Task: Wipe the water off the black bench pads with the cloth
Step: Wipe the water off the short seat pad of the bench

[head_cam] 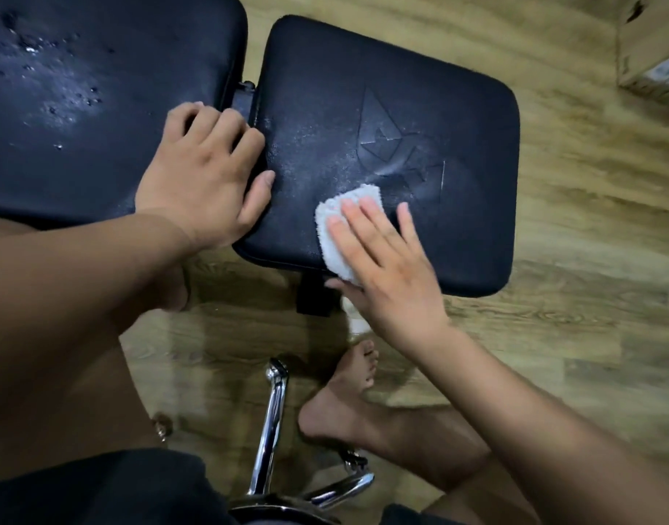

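Observation:
Two black bench pads lie side by side. The left pad carries water droplets across its upper left. The right pad has an embossed logo and a fine wet sheen toward its left half. A small white cloth lies near that pad's front edge. My right hand presses flat on the cloth with straight fingers, the thumb under the pad's edge. My left hand rests over the gap between the pads, its fingers curled into the gap and its thumb on the right pad's edge.
Wooden plank floor surrounds the bench. A cardboard box stands at the upper right. A chrome chair base sits below the bench, with my bare foot beside it. The bench's black frame post shows under the right pad.

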Demonstrator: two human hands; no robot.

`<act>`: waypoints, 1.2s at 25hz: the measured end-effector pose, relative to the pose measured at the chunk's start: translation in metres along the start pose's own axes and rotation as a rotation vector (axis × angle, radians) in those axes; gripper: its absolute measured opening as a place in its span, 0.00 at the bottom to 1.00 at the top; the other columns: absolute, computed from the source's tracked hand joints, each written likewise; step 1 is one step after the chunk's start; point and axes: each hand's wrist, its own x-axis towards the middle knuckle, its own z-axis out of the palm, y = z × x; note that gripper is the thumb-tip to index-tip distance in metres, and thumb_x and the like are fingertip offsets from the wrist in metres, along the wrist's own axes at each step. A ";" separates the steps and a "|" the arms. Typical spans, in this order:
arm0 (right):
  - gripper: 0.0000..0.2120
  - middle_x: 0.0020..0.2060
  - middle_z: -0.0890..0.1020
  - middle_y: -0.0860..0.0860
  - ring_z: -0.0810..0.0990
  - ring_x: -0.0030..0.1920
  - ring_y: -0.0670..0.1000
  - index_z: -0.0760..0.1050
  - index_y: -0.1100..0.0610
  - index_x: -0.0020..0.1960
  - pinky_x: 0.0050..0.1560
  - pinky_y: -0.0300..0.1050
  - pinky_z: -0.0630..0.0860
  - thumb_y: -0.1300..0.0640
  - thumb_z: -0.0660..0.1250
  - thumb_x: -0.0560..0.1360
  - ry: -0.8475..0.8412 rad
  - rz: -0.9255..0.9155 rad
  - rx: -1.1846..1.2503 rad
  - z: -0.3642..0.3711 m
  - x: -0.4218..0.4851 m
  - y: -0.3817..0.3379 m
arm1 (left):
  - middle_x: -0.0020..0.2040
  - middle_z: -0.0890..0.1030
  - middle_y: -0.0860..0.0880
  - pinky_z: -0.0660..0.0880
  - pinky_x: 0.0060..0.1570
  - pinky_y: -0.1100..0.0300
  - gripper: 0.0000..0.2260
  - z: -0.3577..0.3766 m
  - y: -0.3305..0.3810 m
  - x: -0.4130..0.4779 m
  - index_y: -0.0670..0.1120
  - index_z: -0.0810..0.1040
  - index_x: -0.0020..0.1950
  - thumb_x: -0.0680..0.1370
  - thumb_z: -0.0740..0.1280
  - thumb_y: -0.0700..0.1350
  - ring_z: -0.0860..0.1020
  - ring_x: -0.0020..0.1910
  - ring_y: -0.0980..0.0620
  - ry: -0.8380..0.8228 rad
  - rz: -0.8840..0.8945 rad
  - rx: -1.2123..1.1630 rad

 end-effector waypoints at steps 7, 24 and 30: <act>0.31 0.75 0.63 0.57 0.60 0.76 0.56 0.59 0.60 0.76 0.71 0.70 0.55 0.51 0.65 0.77 -0.212 -0.168 -0.018 -0.030 -0.060 0.076 | 0.56 0.73 0.37 0.60 0.65 0.42 0.22 0.002 -0.002 -0.001 0.38 0.72 0.59 0.80 0.52 0.55 0.70 0.53 0.37 -0.008 -0.006 0.008; 0.21 0.66 0.75 0.55 0.73 0.68 0.54 0.72 0.57 0.66 0.68 0.73 0.59 0.63 0.68 0.73 0.101 0.126 -0.071 -0.007 -0.070 0.029 | 0.53 0.75 0.37 0.64 0.64 0.42 0.18 0.006 -0.002 0.000 0.38 0.72 0.56 0.81 0.54 0.52 0.71 0.51 0.36 0.055 -0.008 -0.025; 0.23 0.63 0.78 0.55 0.75 0.66 0.56 0.76 0.58 0.64 0.70 0.66 0.63 0.65 0.71 0.70 0.124 0.027 0.142 -0.006 -0.039 0.021 | 0.52 0.74 0.37 0.64 0.64 0.41 0.17 0.006 0.000 0.001 0.38 0.71 0.56 0.81 0.55 0.51 0.71 0.50 0.36 0.072 -0.003 -0.019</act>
